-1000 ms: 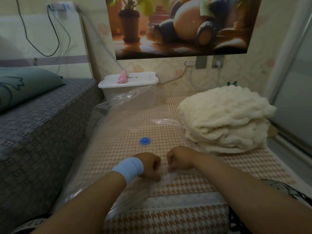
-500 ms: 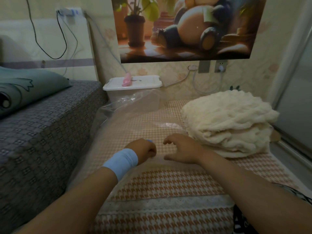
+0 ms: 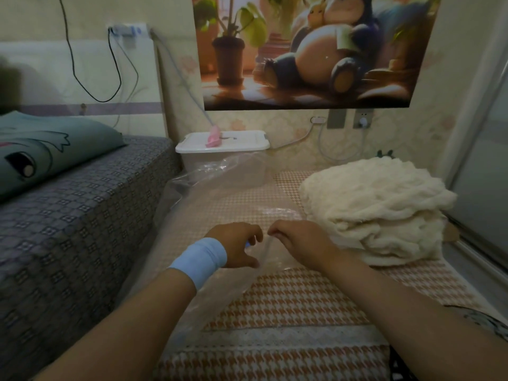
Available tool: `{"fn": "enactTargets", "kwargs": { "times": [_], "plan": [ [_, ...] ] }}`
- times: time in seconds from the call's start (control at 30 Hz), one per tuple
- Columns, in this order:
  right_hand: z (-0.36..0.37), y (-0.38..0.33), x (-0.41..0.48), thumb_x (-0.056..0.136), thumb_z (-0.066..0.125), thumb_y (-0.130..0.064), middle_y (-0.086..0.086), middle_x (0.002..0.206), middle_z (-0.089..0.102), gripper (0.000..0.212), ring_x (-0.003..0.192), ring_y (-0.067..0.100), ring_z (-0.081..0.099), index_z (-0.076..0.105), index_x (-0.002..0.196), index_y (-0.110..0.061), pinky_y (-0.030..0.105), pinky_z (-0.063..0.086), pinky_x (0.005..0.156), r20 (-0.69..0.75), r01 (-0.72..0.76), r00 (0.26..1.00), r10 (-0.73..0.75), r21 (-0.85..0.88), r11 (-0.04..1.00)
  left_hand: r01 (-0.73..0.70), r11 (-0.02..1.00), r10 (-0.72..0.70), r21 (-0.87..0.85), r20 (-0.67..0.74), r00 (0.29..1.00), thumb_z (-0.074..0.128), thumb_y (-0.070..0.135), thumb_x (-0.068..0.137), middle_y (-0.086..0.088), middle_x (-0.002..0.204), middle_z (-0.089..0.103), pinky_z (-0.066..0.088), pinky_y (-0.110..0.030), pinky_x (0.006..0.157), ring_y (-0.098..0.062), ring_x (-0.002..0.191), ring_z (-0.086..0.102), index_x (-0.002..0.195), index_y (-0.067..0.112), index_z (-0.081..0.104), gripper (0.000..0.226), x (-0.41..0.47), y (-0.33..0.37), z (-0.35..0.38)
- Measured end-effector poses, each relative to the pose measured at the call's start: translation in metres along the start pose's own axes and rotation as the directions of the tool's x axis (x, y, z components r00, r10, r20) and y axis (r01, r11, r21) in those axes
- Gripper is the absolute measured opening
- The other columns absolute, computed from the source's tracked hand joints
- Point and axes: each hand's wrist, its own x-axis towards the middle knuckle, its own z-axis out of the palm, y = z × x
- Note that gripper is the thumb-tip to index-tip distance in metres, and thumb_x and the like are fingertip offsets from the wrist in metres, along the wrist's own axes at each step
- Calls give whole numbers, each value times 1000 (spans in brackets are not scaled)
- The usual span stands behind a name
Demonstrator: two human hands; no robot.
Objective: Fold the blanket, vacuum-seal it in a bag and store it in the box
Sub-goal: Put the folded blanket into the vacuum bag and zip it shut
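Small wallpapered room. Grey patterned bed (image 3: 68,215) at left, orange-and-white houndstooth mat (image 3: 288,298) alongside it. Clear plastic vacuum bag (image 3: 209,204) lies along the mat. Folded cream fluffy blanket (image 3: 379,210) sits just right of it. White lidded plastic box (image 3: 222,144) stands against the far wall. Hands nearly together: right hand (image 3: 299,243) pinches the film, left hand (image 3: 236,247) curls over it, grip unclear.

Bag (image 3: 209,210) lies on the mat (image 3: 302,298) before me. Blanket (image 3: 379,213) sits just right of it. Box (image 3: 242,140) stands behind the bag; bed (image 3: 68,215) runs along my left.
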Motion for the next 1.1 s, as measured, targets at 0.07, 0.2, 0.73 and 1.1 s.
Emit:
{"fn": "enactTargets", "kwargs": {
  "times": [0.07,0.2,0.73,1.1],
  "plan": [
    [1,-5,4,101,52,-23,-5,109,71,21,95,14,65,68,116,-21,20,42,78,-2,13,1000,-13,49,999,45,995,-45,-95,-1,999,67,61,74,16,111,61,47,-26,84,-7,89,56,119,35,55,53,-2,2,-5],
    [0,-15,15,100,54,-24,-1,99,71,16,86,19,65,64,111,-20,38,52,74,-57,34,998,-29,95,995,132,973,-133,-188,9,991,57,42,87,8,112,65,50,-30,86,-14,92,61,115,35,61,30,0,0,-12],
    [-77,-7,52,83,70,-17,3,100,68,21,74,22,69,64,102,-12,42,63,64,89,-694,565,820,590,414,321,561,-371,-763,115,921,32,6,97,-8,113,65,55,-35,62,-29,77,71,134,28,48,46,-11,-24,-67],
    [-166,96,91,86,67,-3,12,120,66,47,96,28,69,56,132,-8,36,58,71,-74,-672,515,854,584,455,84,660,42,-746,148,988,55,21,95,-7,138,50,59,-44,76,-26,103,65,150,34,24,64,32,87,-143]
  ]
}}
